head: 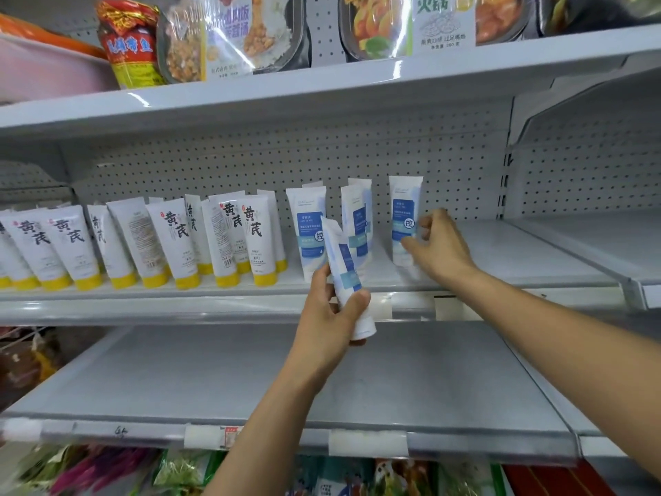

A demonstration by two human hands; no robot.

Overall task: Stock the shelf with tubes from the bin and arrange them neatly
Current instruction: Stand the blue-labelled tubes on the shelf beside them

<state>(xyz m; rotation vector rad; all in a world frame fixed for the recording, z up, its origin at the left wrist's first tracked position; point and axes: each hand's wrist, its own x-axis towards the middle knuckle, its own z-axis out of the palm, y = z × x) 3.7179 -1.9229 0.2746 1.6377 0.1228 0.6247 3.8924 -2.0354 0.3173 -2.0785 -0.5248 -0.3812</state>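
- Nearest, below the middle shelf [518, 252]: the lower shelf [214, 374], with a paper tag [368, 443] on its front edge. Bagged goods [186, 472] sat under that, blurred.
- The left hand [327, 316] was raised just in front of the middle shelf's front edge. Its fingers and thumb were wrapped round the lower part of a held tube [343, 270].
- The held tube was white with a blue label, cap end down in the palm. Its flat end tilted up and left over the middle shelf's lip.
- The hands were apart, with the right hand [440, 248] further back and to the right, over the middle shelf.
- The right hand's thumb lay across the lower front of the rightmost tube [406, 205] and its fingers curled just beside that tube. It was motion-blurred, so a grip could not be told from a touch.
- The rightmost tube stood upright on the middle shelf, apart from the other blue-label tubes [309, 223].
- Those tubes stood about mid-shelf, some behind others, and one leaned a little.
- Yellow-capped tubes [179, 241] filled the left part of the middle shelf, caps down. The rows were uneven, with several tubes tilted or turned back-side out.
- The pegboard [250, 162] formed the back wall of the middle shelf.
- Above the middle shelf, the upper shelf [322, 84] held food packs [229, 34].
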